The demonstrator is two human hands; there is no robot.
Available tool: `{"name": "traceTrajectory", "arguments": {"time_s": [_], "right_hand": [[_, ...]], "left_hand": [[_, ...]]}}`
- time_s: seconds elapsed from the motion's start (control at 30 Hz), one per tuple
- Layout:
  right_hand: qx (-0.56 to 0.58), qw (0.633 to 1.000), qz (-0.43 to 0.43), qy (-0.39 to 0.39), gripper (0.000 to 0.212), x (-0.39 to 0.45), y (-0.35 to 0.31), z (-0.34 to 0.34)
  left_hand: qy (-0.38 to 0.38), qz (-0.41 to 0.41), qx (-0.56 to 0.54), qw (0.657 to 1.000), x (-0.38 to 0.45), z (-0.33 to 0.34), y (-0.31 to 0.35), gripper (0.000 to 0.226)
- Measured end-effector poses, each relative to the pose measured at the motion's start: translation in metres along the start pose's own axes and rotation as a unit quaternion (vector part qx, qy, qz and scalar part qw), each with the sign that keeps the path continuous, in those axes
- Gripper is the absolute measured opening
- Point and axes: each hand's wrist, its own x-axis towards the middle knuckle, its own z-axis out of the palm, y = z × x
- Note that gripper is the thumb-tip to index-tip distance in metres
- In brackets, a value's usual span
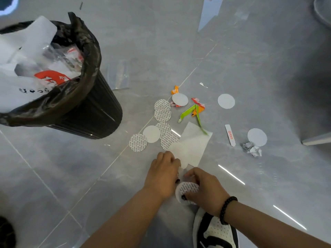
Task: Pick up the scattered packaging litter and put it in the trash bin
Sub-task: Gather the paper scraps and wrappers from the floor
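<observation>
A black trash bin (93, 111) lined with a black bag stands at the left, stuffed with white and clear plastic wrapping. On the grey tiled floor lie several round white seal discs (162, 114), some printed, a translucent white sheet (194, 145), green and orange wrapper scraps (192, 110), a white strip (230, 135) and crumpled paper (252, 149). My left hand (163, 173) grips the near corner of the white sheet. My right hand (206, 190) holds a printed disc (187, 191) against the floor, fingers curled round it.
A black-and-white shoe (215, 231) is under my right forearm. Clear plastic film (118, 74) lies behind the bin. A grey furniture leg (317, 140) stands at the right edge.
</observation>
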Motion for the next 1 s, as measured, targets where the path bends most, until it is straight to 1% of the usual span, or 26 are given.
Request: {"name": "traceTrajectory", "arguments": {"time_s": [0.13, 0.23, 0.37, 0.47, 0.53, 0.63, 0.77, 0.87, 1.0], "right_hand": [[-0.151, 0.986, -0.035, -0.059, 0.049, 0.004, -0.003, 0.014], [-0.238, 0.967, -0.061, -0.070, 0.048, 0.006, -0.001, 0.015], [-0.253, 0.963, -0.067, -0.058, 0.048, 0.008, 0.004, 0.016], [-0.251, 0.962, -0.098, -0.031, 0.045, 0.007, 0.008, 0.020], [-0.249, 0.961, -0.116, -0.021, 0.044, 0.007, 0.009, 0.022], [-0.261, 0.957, -0.126, -0.027, 0.047, 0.010, 0.007, 0.019], [-0.273, 0.952, -0.132, -0.046, 0.045, 0.019, 0.005, 0.013], [-0.283, 0.947, -0.144, -0.048, 0.042, 0.022, 0.008, 0.010], [-0.289, 0.943, -0.162, -0.032, 0.027, 0.023, 0.014, 0.011]], "left_hand": [[0.005, -0.012, -0.027, 1.000, -0.003, 0.004, -0.002, 0.039], [0.022, -0.032, -0.066, 0.997, -0.007, 0.008, -0.007, 0.040], [0.029, -0.061, -0.116, 0.991, -0.007, 0.012, -0.009, 0.042], [0.033, -0.069, -0.130, 0.988, -0.008, 0.013, -0.009, 0.045], [0.036, -0.071, -0.138, 0.987, -0.009, 0.015, -0.009, 0.054], [0.036, -0.084, -0.129, 0.987, -0.007, 0.017, -0.010, 0.073], [0.023, -0.100, -0.155, 0.983, -0.001, 0.014, -0.009, 0.085], [0.014, -0.132, -0.193, 0.972, -0.002, 0.011, -0.008, 0.078], [0.011, -0.169, -0.168, 0.971, -0.003, 0.008, -0.004, 0.055]]}}
